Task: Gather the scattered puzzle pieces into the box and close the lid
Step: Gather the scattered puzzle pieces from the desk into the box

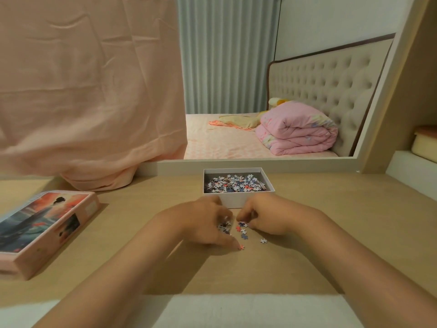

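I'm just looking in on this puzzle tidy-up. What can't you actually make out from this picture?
- Head view: how many loose puzzle pieces remain; the left hand and right hand cover some.
- Whether either hand grips pieces: fingertips curl under and blur.
- The lid: its left end is cut off by the frame edge.
- The box: how deep the pile inside goes.
- The pieces' printed images: too small.

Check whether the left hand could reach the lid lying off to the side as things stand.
Probably yes. The lid lies picture side up at the left edge of the table, with only bare tabletop between it and the left hand. That hand is busy, though, its fingers curled over loose puzzle pieces.
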`<action>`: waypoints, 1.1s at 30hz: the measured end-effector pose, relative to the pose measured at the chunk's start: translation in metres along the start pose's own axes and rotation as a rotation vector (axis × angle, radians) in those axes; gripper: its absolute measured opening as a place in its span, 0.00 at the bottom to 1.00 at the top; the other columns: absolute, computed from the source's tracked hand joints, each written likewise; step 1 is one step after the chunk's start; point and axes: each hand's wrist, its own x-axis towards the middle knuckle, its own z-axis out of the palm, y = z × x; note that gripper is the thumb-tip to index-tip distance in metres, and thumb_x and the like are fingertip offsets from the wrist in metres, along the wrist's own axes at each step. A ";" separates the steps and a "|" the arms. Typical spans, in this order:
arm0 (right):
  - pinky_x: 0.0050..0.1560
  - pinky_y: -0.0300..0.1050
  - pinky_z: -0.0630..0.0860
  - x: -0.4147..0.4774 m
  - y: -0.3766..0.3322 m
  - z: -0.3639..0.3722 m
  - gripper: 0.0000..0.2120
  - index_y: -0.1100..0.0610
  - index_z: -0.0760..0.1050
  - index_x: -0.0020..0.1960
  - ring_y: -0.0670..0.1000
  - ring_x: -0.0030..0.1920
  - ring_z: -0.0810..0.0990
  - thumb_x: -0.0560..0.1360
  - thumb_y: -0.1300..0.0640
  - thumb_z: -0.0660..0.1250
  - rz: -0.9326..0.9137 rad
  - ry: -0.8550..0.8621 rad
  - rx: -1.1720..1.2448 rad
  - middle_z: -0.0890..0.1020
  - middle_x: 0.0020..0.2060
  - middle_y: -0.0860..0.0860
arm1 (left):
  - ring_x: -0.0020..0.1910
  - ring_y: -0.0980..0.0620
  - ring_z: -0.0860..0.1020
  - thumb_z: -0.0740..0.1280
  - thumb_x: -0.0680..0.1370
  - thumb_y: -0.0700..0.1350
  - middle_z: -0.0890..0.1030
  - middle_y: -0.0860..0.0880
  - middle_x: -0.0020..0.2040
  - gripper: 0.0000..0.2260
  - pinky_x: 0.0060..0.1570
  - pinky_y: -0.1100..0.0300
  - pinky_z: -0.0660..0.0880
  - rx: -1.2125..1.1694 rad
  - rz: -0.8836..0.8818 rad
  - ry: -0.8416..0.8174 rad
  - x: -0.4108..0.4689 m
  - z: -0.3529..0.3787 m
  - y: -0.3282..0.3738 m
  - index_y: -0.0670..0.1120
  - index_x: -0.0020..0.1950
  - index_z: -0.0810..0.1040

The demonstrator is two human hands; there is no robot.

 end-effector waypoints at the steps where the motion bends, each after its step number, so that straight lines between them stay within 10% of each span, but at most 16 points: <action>1: 0.45 0.36 0.71 -0.001 -0.002 -0.002 0.13 0.46 0.84 0.56 0.41 0.42 0.78 0.76 0.60 0.69 0.002 -0.011 0.012 0.83 0.44 0.39 | 0.55 0.56 0.72 0.67 0.66 0.73 0.69 0.56 0.58 0.36 0.58 0.58 0.72 -0.009 0.022 0.004 -0.001 0.005 0.001 0.56 0.68 0.73; 15: 0.34 0.38 0.75 -0.007 0.004 -0.011 0.04 0.52 0.84 0.43 0.43 0.29 0.79 0.69 0.55 0.78 0.154 -0.116 0.133 0.83 0.29 0.44 | 0.43 0.57 0.76 0.73 0.72 0.58 0.75 0.53 0.50 0.15 0.42 0.65 0.70 -0.198 0.103 0.118 0.005 0.014 0.016 0.55 0.56 0.80; 24: 0.38 0.35 0.70 -0.003 0.000 -0.004 0.09 0.47 0.83 0.50 0.40 0.36 0.77 0.71 0.54 0.77 0.092 -0.015 0.136 0.80 0.35 0.41 | 0.48 0.59 0.78 0.78 0.66 0.59 0.78 0.60 0.49 0.24 0.50 0.61 0.74 -0.172 -0.117 -0.177 -0.014 -0.022 -0.014 0.58 0.60 0.77; 33: 0.43 0.40 0.77 -0.006 -0.003 -0.011 0.20 0.46 0.79 0.57 0.44 0.39 0.81 0.67 0.52 0.79 0.106 -0.072 0.160 0.82 0.38 0.42 | 0.46 0.58 0.77 0.77 0.68 0.57 0.78 0.60 0.48 0.25 0.49 0.62 0.74 -0.247 -0.014 -0.054 -0.001 -0.006 -0.013 0.56 0.63 0.76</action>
